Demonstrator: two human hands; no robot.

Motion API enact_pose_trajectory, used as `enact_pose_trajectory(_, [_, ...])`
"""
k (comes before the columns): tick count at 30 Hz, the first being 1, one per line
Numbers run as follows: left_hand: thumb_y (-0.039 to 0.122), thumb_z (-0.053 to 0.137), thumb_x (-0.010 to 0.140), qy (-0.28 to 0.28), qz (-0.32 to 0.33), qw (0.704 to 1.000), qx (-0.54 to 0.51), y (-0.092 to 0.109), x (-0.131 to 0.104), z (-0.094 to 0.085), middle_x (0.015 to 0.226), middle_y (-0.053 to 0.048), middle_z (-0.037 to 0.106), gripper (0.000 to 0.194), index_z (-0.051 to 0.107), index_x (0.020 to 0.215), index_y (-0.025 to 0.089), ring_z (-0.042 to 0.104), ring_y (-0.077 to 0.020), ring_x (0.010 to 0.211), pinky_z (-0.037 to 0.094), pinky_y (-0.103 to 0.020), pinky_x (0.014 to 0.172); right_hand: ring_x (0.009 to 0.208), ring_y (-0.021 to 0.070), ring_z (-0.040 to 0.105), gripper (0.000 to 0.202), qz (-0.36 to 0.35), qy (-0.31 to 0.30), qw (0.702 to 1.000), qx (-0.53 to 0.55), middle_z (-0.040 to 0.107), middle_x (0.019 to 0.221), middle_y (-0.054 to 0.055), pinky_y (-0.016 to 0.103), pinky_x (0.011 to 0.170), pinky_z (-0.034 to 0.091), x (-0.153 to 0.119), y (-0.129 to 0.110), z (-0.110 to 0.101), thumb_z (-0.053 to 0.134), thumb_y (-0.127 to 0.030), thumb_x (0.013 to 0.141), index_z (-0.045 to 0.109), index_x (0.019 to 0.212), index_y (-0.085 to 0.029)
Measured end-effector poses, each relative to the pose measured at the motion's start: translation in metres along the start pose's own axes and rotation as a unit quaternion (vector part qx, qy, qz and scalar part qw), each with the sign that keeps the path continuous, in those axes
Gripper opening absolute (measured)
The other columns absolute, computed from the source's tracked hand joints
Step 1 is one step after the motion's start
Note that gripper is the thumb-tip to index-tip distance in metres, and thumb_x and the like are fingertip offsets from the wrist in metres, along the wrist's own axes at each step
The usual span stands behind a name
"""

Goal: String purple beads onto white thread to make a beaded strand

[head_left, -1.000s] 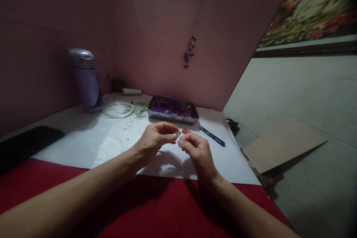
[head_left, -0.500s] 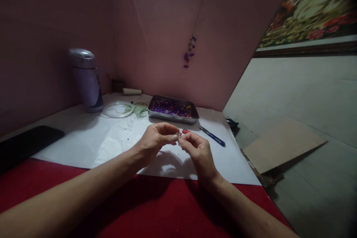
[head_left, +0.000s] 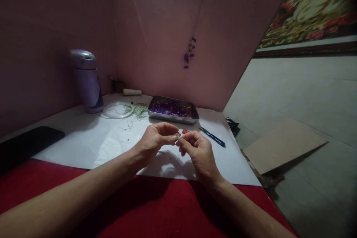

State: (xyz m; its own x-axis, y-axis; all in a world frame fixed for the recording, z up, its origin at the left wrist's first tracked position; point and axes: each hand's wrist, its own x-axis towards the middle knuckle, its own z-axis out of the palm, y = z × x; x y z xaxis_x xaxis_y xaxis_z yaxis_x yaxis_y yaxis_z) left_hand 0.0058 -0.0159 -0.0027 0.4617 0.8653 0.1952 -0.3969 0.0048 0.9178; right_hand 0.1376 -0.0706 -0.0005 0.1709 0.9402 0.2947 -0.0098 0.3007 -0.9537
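Over the white sheet [head_left: 108,141], my left hand [head_left: 156,139] pinches a small clear, shiny bead-like piece [head_left: 177,136] between thumb and fingers. My right hand [head_left: 196,150] meets it fingertip to fingertip and is closed in a pinch at the same piece; how much each hand grips is hidden. Just behind the fingers lies a red object [head_left: 185,131], partly covered. Thread snips [head_left: 212,137] with blue handles rest to the right. A metal tray [head_left: 173,118] of mostly purple beads [head_left: 170,108] stands beyond the hands.
Tangled green thread [head_left: 139,111] and a clear ring [head_left: 118,111] lie left of the tray, near a pale roll [head_left: 132,92]. A purple bottle [head_left: 87,81] stands back left. A dark flat object [head_left: 30,141] lies left. A purple beaded strand [head_left: 190,50] hangs on the pink panel.
My right hand's fingertips have shifted slightly against the small piece. My left hand stays almost in place, and everything else looks the same.
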Motion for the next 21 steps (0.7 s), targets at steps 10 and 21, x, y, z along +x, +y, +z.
enact_pose_trajectory(10, [0.015, 0.076, 0.059, -0.018, -0.014, 1.000, 0.009, -0.0001, 0.0002, -0.0015, 0.070, -0.002, 0.064, 0.023, 0.066, 0.079, 0.012, 0.055, -0.0115, 0.061, 0.042, -0.028, 0.064, 0.045, 0.0094, 0.049, 0.034, 0.031, 0.012, 0.998, 0.044, 0.060, 0.055, -0.003, 0.020, 0.041, 0.035, 0.0026, 0.0036, -0.0018, 0.075, -0.029, 0.064, 0.046, 0.078, -0.019])
enact_pose_trajectory(21, [0.015, 0.076, 0.059, -0.004, -0.007, 0.999, 0.032, -0.0006, 0.0021, -0.0031, 0.074, -0.003, 0.065, 0.025, 0.066, 0.081, 0.012, 0.057, -0.0115, 0.063, 0.043, -0.027, 0.064, 0.048, 0.0097, 0.051, 0.035, 0.073, 0.007, 0.994, 0.080, 0.062, 0.060, -0.001, 0.021, 0.043, 0.036, 0.0043, 0.0051, -0.0033, 0.076, -0.030, 0.062, 0.050, 0.080, -0.016])
